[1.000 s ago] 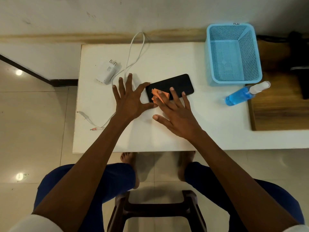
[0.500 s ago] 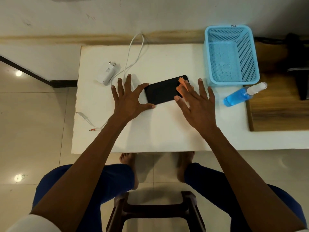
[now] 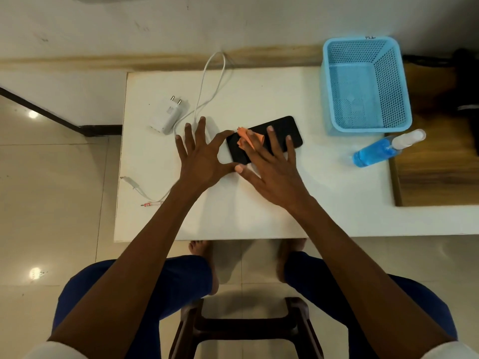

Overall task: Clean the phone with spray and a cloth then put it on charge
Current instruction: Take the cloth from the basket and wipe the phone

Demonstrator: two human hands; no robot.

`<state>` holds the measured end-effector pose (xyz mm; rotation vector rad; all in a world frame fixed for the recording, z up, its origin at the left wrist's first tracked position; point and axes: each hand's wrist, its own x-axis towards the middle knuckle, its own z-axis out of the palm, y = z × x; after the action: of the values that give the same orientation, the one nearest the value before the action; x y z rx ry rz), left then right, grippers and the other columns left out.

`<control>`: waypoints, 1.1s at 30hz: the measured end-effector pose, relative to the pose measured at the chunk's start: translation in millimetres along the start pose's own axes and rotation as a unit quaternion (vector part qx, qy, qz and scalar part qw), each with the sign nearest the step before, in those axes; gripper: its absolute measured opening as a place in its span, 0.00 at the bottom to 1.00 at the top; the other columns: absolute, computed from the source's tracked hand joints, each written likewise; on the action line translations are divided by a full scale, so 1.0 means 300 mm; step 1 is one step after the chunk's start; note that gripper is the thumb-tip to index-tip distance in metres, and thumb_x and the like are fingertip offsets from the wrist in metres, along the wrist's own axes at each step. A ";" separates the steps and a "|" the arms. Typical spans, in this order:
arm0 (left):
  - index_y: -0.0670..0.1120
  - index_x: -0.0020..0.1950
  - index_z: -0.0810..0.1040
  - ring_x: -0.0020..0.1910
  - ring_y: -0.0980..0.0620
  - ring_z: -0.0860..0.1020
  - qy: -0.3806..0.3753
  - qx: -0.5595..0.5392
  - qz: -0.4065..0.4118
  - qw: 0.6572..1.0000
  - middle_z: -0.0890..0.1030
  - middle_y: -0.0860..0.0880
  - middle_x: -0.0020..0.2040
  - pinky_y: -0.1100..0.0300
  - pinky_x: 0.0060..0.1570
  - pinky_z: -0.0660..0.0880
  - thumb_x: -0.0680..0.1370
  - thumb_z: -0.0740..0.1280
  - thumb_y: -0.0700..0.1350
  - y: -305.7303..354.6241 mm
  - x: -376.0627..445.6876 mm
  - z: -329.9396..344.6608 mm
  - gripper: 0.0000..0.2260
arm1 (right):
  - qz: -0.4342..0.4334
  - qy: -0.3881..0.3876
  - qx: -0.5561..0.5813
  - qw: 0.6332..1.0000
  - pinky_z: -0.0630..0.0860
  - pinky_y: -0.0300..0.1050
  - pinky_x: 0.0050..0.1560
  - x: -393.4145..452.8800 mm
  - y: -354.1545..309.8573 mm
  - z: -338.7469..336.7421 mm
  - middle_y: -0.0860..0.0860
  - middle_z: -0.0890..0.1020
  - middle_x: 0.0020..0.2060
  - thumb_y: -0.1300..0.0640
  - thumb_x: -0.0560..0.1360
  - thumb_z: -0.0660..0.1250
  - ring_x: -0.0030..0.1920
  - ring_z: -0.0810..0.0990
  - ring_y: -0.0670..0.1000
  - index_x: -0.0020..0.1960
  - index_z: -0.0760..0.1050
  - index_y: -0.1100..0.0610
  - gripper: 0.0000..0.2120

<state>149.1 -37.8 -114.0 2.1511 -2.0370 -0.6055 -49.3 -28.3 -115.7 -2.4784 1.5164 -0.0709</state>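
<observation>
- charging cable (image 3: 207,81) runs along the left part of the white surface (image 3: 259,203), its loose plug end hanging off the left edge
- white charger brick (image 3: 168,115) lies on its side near the back left, pins pointing away
- left hand (image 3: 201,158) is flat on the surface, fingers (image 3: 199,130) spread and straight, index and thumb right against the phone's left end, not gripping anything
- black phone (image 3: 282,126) lies flat mid-surface, screen up, tilted a bit
- orange cloth (image 3: 246,138) sits on the phone's left half, pressed down under the right hand (image 3: 274,167), whose fingers are straight and splayed over the screen
- blue mesh basket (image 3: 365,85) stands at the back right
- blue spray bottle (image 3: 383,150) lies on its side just in front of the basket, well apart from the phone
</observation>
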 end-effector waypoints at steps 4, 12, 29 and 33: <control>0.66 0.73 0.62 0.79 0.38 0.40 0.004 -0.015 -0.007 1.000 0.45 0.46 0.81 0.37 0.73 0.38 0.66 0.66 0.74 0.002 -0.005 0.000 0.37 | 0.033 0.021 -0.045 0.998 0.45 0.69 0.76 0.002 0.036 -0.001 0.45 0.54 0.80 0.33 0.81 0.40 0.80 0.49 0.60 0.81 0.52 0.44 0.31; 0.64 0.72 0.64 0.79 0.38 0.41 0.021 -0.027 -0.017 0.999 0.46 0.45 0.81 0.38 0.74 0.39 0.65 0.69 0.73 0.005 -0.007 0.008 0.38 | 0.112 0.049 -0.058 0.991 0.48 0.71 0.75 -0.005 0.066 0.014 0.49 0.52 0.81 0.31 0.81 0.44 0.80 0.49 0.60 0.81 0.49 0.47 0.34; 0.62 0.72 0.66 0.78 0.36 0.39 0.025 -0.065 -0.026 0.997 0.45 0.45 0.81 0.37 0.74 0.39 0.72 0.71 0.56 0.005 -0.006 0.015 0.30 | 0.032 -0.021 -0.004 0.999 0.44 0.71 0.75 0.070 -0.078 0.002 0.46 0.49 0.81 0.32 0.80 0.40 0.81 0.45 0.58 0.81 0.49 0.47 0.34; 0.59 0.73 0.66 0.78 0.35 0.39 0.033 -0.046 -0.015 0.998 0.44 0.44 0.81 0.38 0.73 0.38 0.72 0.69 0.58 -0.001 -0.007 0.012 0.30 | -0.011 -0.020 0.008 1.000 0.46 0.71 0.75 0.059 -0.077 -0.002 0.44 0.49 0.81 0.34 0.81 0.40 0.81 0.45 0.57 0.81 0.51 0.46 0.32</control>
<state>147.8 -35.1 -117.1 2.1246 -1.9086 -0.6107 -21.2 -34.1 -111.5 -2.4697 1.4679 -0.0373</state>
